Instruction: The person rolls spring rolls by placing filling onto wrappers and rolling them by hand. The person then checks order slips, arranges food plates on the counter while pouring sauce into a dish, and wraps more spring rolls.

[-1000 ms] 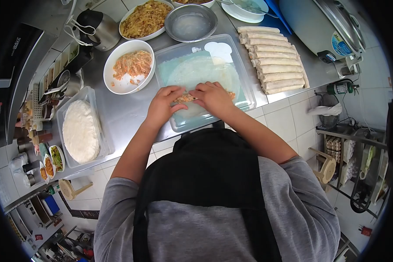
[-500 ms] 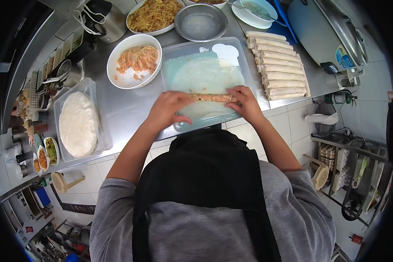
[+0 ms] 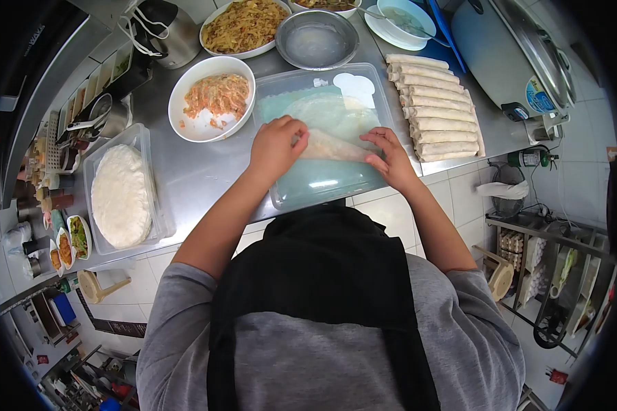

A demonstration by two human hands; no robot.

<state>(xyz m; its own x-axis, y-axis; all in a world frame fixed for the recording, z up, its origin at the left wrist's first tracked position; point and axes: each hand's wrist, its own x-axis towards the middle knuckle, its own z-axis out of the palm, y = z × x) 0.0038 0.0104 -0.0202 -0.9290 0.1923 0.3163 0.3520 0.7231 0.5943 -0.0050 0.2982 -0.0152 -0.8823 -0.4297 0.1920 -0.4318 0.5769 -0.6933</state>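
- 1 part-rolled wrapper (image 3: 332,146), ctr, on clear plastic base (image 3: 322,188).
- Our L hand (image 3: 279,145): fingers curled at roll's left end; grip, can't tell.
- Our R hand (image 3: 389,157): thumb/fingers parted, right end.
- Far right: lidded vessel (image 3: 497,58), blue sticker (image 3: 539,101), txt too sm.
- Far left: blk appliance (image 3: 41,58); we read "WAVE", approx.

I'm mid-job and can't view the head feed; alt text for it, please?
A person's left hand and right hand are at opposite ends of a folded wrapper on a clear plastic work surface. A white bowl of orange mixture sits left; pale rolls lie right.
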